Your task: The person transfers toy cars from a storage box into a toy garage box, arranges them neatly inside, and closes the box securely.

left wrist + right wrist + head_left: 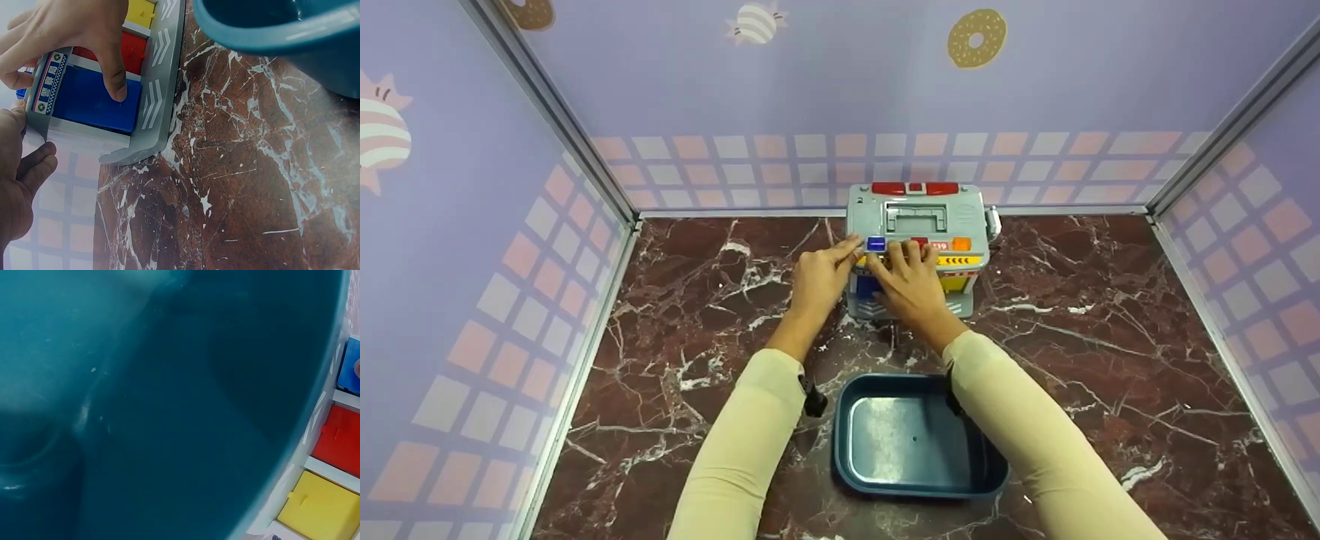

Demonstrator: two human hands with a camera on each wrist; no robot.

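A grey toy police and fire station [915,217] stands against the back wall, with red lights on its roof and blue, red and yellow doors. My left hand [819,281] grips its front left roof corner. Over the front roof edge bends my right hand [911,289], fingers on top. In the left wrist view, the right thumb touches the blue door [95,101], which appears closed. The red door [340,439] and yellow door [320,506] also look closed in the right wrist view.
A dark teal plastic basin [915,491] sits on the marbled table in front of the station, below the right forearm. Its wall [225,410] fills most of the right wrist view. Purple patterned panels [840,90] enclose the back and both sides.
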